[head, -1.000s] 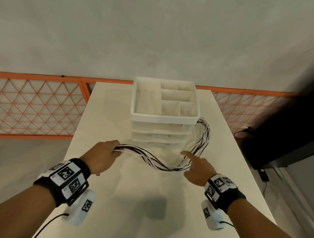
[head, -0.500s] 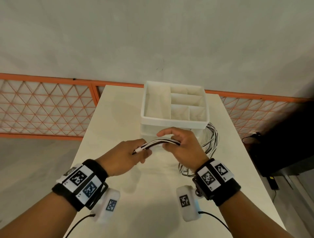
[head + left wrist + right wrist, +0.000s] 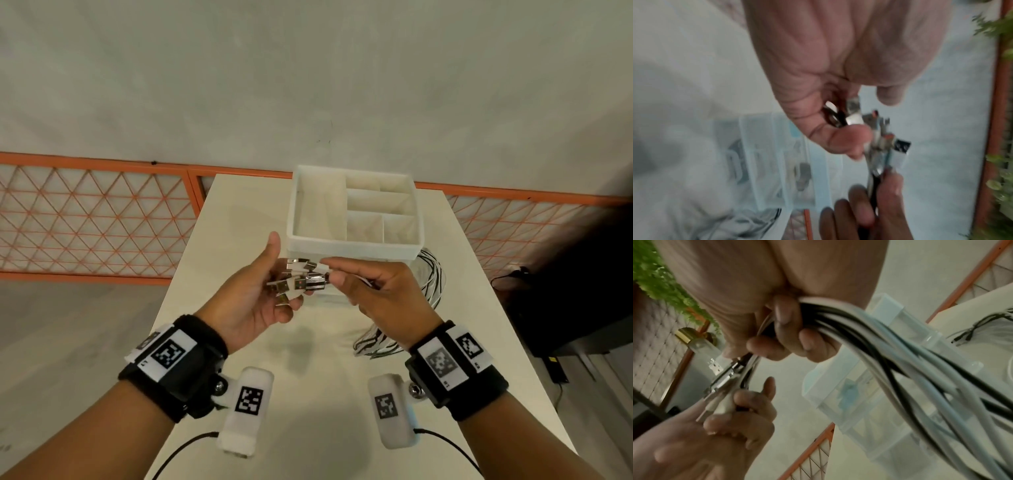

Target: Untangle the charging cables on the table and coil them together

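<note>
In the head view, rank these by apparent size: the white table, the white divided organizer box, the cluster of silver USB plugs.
1. White table
2. White divided organizer box
3. Cluster of silver USB plugs, pinched between left hand and right hand; raised nearer the camera, yet clearly smallest.

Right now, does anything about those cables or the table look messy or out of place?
Only the cables: beyond the right hand they trail uncoiled past the white organizer in a loose heap on the table. Their plug ends are bunched between both hands.
</note>
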A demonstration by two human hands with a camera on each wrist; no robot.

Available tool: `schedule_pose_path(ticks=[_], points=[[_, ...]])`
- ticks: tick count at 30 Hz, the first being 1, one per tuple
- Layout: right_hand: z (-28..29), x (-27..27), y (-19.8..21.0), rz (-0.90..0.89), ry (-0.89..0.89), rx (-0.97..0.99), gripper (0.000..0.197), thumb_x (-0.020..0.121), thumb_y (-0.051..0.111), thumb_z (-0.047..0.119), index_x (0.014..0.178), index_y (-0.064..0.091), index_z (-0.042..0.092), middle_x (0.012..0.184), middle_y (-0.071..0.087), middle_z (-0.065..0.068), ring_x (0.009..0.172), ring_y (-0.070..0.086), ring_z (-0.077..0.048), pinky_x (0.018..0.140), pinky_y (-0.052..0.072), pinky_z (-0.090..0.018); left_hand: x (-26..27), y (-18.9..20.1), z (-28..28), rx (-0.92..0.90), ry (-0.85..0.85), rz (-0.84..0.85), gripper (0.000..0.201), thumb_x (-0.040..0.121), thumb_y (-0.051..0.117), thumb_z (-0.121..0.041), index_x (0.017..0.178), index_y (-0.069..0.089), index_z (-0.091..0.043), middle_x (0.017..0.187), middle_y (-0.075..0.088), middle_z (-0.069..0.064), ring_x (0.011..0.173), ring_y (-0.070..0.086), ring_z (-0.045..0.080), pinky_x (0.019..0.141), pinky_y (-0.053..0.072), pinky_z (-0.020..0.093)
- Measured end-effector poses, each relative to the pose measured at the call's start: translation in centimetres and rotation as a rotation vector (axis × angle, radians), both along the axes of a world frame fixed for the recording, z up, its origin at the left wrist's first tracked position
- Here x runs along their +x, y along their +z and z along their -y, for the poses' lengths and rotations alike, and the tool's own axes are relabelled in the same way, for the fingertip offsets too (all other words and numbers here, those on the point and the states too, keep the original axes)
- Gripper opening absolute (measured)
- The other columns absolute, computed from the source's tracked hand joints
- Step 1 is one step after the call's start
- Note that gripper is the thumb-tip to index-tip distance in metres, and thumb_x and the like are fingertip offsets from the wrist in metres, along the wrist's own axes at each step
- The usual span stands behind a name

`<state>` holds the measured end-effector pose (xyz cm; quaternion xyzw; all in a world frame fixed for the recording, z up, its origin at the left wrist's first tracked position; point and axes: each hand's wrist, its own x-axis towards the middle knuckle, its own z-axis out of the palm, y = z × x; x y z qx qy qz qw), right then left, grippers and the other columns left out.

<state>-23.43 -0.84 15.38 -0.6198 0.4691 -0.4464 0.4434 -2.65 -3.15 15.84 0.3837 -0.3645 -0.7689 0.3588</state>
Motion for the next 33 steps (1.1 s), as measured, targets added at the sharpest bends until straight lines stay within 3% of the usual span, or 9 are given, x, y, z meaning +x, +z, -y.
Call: schedule_pose_path(ticks=[4, 8, 13, 18, 21, 24, 27, 30, 33], points=[[-0.2, 0.9, -0.3, -0.056, 0.019, -0.067, 0.025, 0.093, 0.067, 0.01, 0.115, 0.074, 0.022, 0.074, 0.073, 0.018, 0.067, 0.063, -0.003, 0.077, 0.053, -0.016, -1.7, 0.2, -0.3, 0.097, 0.035, -0.001, 0.054, 0.095, 0.047, -0.054, 0.107, 0.068, -0.006, 0.078, 0.065, 0.015, 0.057, 0.064, 0.024, 0.042, 0.051, 0.022], [-0.3, 1.4, -0.5, -0.1, 0.028, -0.162, 0.024, 0.091, 0.07, 0.01, 0.114, 0.076, 0.018, 0.076, 0.072, 0.01, 0.07, 0.062, -0.006, 0.073, 0.052, -0.018, -2.4, 1.2, 0.1, 0.121, 0.081, 0.074, 0.033, 0.096, 0.054, -0.035, 0.094, 0.066, -0.005, 0.064, 0.063, 0.013, 0.049, 0.06, 0.023, 0.04, 0.049, 0.022], [-0.5, 1.3, -0.4, -0.092, 0.032, -0.168, 0.02, 0.086, 0.076, 0.007, 0.103, 0.08, 0.015, 0.076, 0.074, 0.0, 0.074, 0.064, -0.004, 0.073, 0.048, -0.015, -2.3, 1.6, 0.0, 0.038, 0.034, 0.146, 0.028, 0.097, 0.054, -0.028, 0.093, 0.067, -0.004, 0.061, 0.062, 0.011, 0.056, 0.063, 0.023, 0.041, 0.05, 0.024], [-0.4, 1.9, -0.2, -0.122, 0.066, -0.086, 0.014, 0.081, 0.08, 0.008, 0.09, 0.083, 0.019, 0.089, 0.071, -0.011, 0.087, 0.067, -0.027, 0.085, 0.056, -0.042, -3.5, 1.7, -0.2, 0.001, 0.017, 0.219, 0.027, 0.098, 0.053, -0.029, 0.091, 0.066, -0.006, 0.078, 0.065, 0.014, 0.049, 0.05, 0.016, 0.048, 0.053, 0.03], [-0.7, 2.0, -0.1, -0.135, 0.075, -0.071, 0.012, 0.082, 0.08, 0.009, 0.089, 0.083, 0.019, 0.083, 0.071, -0.006, 0.075, 0.065, -0.019, 0.073, 0.057, -0.034, -3.9, 1.4, -0.1, -0.053, 0.025, 0.295, 0.025, 0.097, 0.056, -0.031, 0.082, 0.061, -0.011, 0.071, 0.059, 0.013, 0.045, 0.045, 0.015, 0.041, 0.041, 0.025], [-1.2, 1.8, 0.0, 0.015, 0.027, 0.022, 0.028, 0.085, 0.078, 0.007, 0.108, 0.077, 0.023, 0.089, 0.075, -0.002, 0.059, 0.061, -0.009, 0.058, 0.051, -0.02, -3.5, 0.9, 0.1, -0.062, 0.151, 0.277, 0.021, 0.096, 0.055, -0.02, 0.076, 0.058, -0.011, 0.066, 0.055, 0.012, 0.045, 0.044, 0.016, 0.036, 0.03, 0.021], [-1.1, 1.2, -0.4, 0.085, -0.091, 0.084, 0.036, 0.086, 0.078, 0.012, 0.117, 0.069, 0.025, 0.096, 0.076, -0.002, 0.055, 0.061, -0.017, 0.055, 0.048, -0.022, -3.2, 0.7, 0.5, 0.007, 0.24, 0.236, 0.017, 0.093, 0.056, -0.018, 0.083, 0.063, -0.006, 0.067, 0.061, 0.012, 0.047, 0.048, 0.018, 0.033, 0.031, 0.019], [-1.0, 1.1, -0.7, 0.066, -0.089, 0.091, 0.025, 0.085, 0.079, 0.012, 0.108, 0.075, 0.022, 0.093, 0.077, -0.005, 0.053, 0.056, -0.015, 0.054, 0.048, -0.025, -3.1, 0.8, 0.4, 0.106, 0.193, 0.172, 0.015, 0.09, 0.056, -0.017, 0.085, 0.06, -0.004, 0.068, 0.061, 0.013, 0.047, 0.05, 0.02, 0.032, 0.035, 0.019], [-0.8, 1.0, -0.8, 0.197, -0.079, 0.156, 0.025, 0.078, 0.083, 0.008, 0.1, 0.08, 0.02, 0.086, 0.077, -0.01, 0.05, 0.048, -0.017, 0.05, 0.043, -0.026, -3.1, 0.8, 0.4, 0.148, 0.12, 0.14, 0.016, 0.087, 0.055, -0.016, 0.092, 0.061, -0.001, 0.073, 0.061, 0.017, 0.049, 0.051, 0.022, 0.033, 0.037, 0.02]])
